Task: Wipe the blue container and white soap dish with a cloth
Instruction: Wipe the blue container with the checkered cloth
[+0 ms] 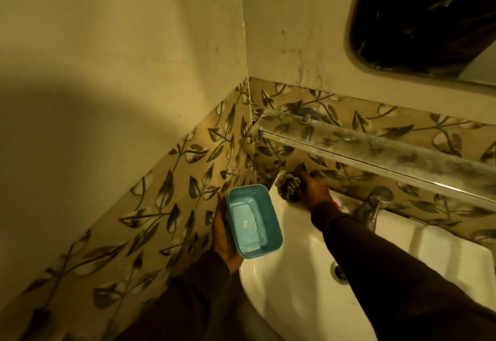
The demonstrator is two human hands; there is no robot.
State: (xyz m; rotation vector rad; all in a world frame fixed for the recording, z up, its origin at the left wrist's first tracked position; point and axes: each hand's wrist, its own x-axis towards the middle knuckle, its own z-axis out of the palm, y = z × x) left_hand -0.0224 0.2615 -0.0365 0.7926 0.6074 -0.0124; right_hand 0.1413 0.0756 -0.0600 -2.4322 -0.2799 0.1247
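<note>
the left hand [224, 229] cups the blue container [253, 221] from below and from its outer side, fingers wrapped under the base and thumb along the far rim. the container is rectangular, open side up, tilted a little toward the camera, held in the air just left of the sink [292, 273] and partly over its left rim. its left side sits close to the leaf-patterned tile wall [171, 206], so there is little room that way; toward the basin the space is open.

the right hand [314, 191] reaches across the basin to the back left corner of the sink and is closed around a bunched, checked cloth [290, 186]. the cloth rests on or against the sink's rear ledge, right at the foot of the tiled back wall. whether it covers anything beneath cannot be told. the container's far corner is near the cloth but not touching it.

a dark sleeve [375, 260] runs along the right forearm over the bowl. just right of that hand stands a metal tap [377, 206]. above both, a clouded glass shelf [375, 147] juts out from the wall, limiting room upward. higher still, a mirror [429, 18] hangs on the plain wall. the drain [338, 272] shows in the bowl beside the forearm. the white soap dish cannot be picked out.
</note>
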